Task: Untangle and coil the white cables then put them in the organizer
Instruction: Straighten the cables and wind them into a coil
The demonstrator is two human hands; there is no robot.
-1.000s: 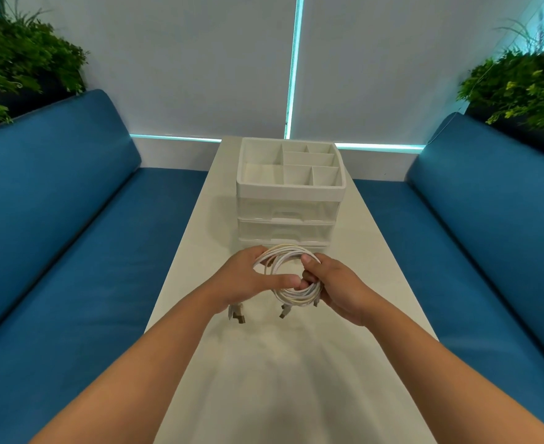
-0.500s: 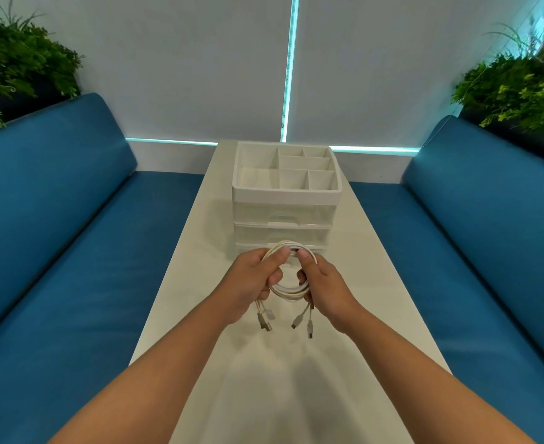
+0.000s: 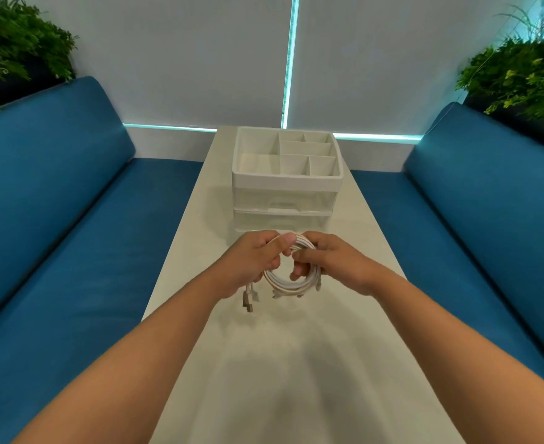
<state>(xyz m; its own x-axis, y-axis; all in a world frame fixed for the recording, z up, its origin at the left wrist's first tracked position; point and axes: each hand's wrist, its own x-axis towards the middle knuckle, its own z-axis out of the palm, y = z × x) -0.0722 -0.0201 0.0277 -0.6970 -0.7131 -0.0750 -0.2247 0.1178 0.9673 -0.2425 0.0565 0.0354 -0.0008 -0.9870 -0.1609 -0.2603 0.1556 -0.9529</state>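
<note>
Both hands grip a coil of white cables above the table: left hand pinching the top-left arc, right hand curled round the right side. Connector ends dangle below; the organizer stands just beyond.

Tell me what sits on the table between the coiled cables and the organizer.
Nothing: in the head view only a short bare strip of white table separates the coiled cables, held by both hands, from the organizer.
</note>
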